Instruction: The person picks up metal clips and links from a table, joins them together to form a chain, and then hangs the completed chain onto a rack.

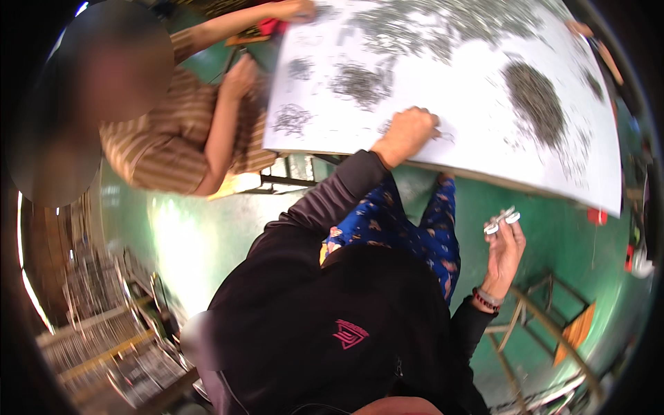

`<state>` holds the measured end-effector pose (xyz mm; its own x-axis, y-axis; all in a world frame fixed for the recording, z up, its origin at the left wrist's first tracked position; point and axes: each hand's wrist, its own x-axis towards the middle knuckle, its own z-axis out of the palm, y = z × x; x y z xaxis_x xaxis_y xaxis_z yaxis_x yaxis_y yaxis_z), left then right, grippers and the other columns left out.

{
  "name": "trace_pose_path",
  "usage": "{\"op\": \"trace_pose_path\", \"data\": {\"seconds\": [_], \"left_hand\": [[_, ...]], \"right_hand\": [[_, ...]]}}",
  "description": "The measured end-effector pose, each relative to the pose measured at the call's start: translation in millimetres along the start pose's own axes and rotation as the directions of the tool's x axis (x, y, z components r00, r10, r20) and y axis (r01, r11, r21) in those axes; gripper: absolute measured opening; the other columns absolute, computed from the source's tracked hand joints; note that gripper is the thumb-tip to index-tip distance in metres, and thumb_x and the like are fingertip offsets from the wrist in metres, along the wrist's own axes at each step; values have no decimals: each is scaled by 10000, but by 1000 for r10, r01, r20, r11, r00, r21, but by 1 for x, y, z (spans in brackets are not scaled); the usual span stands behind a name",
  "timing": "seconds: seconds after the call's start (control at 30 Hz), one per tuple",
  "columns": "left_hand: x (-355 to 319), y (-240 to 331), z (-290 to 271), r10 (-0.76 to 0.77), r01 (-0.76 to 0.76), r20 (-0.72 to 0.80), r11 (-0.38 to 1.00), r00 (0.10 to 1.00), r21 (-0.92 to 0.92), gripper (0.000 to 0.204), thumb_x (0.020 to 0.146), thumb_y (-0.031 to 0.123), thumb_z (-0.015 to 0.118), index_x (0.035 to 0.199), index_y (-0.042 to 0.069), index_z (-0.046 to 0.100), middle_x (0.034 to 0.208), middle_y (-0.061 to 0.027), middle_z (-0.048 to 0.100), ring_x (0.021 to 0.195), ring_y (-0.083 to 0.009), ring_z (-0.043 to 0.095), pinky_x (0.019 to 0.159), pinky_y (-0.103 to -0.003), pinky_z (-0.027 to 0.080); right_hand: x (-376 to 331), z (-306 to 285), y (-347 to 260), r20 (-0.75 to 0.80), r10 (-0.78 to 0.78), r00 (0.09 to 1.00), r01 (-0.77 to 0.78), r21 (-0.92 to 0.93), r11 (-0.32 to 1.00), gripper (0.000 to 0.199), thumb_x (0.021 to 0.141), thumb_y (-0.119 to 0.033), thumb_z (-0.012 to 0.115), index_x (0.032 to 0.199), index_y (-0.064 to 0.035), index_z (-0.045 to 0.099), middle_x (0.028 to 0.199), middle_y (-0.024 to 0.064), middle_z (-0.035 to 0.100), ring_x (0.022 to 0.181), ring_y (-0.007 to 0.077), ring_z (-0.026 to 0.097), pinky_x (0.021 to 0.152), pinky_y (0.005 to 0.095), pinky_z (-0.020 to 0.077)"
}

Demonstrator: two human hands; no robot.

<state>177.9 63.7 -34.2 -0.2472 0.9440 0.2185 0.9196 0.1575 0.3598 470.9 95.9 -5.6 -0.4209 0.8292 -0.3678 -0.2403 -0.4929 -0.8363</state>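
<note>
Above the near edge of the white tabletop (456, 117), my left hand (410, 135) is closed, its fingertips down by a few thin dark pieces (446, 136). Whatever its fingers may pinch is hidden. My right hand (505, 254) is off the table's front edge, palm up, gripping a small shiny silver metal piece (502, 220) with rounded ends. Too little detail shows to tell its kind. Piles of thin dark metal-like pieces lie on the table: one (360, 84) beyond my left hand, a dense one (535, 104) to the right, and a broad one (443, 24) at the far side.
At the left, a person in a striped brown shirt (166, 155) sits with one hand (238, 77) near the table's side. Another person's hand (579, 29) is at the far right. A metal-framed stool (546, 332) stands at lower right, racks of rods (138, 366) at lower left.
</note>
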Motion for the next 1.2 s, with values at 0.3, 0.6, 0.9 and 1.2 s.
{"op": "trace_pose_path", "data": {"seconds": [0.3, 0.6, 0.9, 1.2], "left_hand": [[-54, -95, -58, -513, 516, -244, 855, 823, -59, 184, 759, 242, 659, 766, 59, 679, 746, -154, 648, 713, -321, 632, 626, -418, 493], [-46, -125, -48, -368, 395, -183, 907, 912, 143, 203, 738, 33, 509, 929, -7, 566, 966, -175, 575, 940, -324, 566, 684, -434, 514], [-43, -15, -125, -284, -37, -272, 625, 919, -780, 196, 835, 171, 637, 863, -23, 629, 721, -82, 648, 671, -118, 626, 516, -257, 500], [-65, 41, -117, -307, 71, -132, 570, 942, -819, 172, 860, 138, 620, 930, -18, 602, 876, -50, 621, 777, -99, 566, 664, -261, 462]], "right_hand": [[25, 53, 9, 291, 72, 954, -27, -154, 988, 98, 835, -8, 591, 904, 53, 625, 737, 94, 639, 557, 126, 591, 421, 234, 442], [19, 94, 0, 404, -8, 915, 101, -210, 973, 178, 835, -12, 556, 985, 83, 557, 792, 111, 578, 623, 150, 557, 456, 244, 408], [15, 178, 7, 434, -126, 892, 343, -468, 814, 147, 843, -100, 569, 838, 40, 609, 650, 72, 564, 517, 130, 517, 425, 241, 419], [20, 165, 13, 389, -279, 878, 407, -301, 862, 124, 811, -19, 633, 901, 66, 646, 750, 80, 633, 556, 109, 579, 516, 216, 476]]}}
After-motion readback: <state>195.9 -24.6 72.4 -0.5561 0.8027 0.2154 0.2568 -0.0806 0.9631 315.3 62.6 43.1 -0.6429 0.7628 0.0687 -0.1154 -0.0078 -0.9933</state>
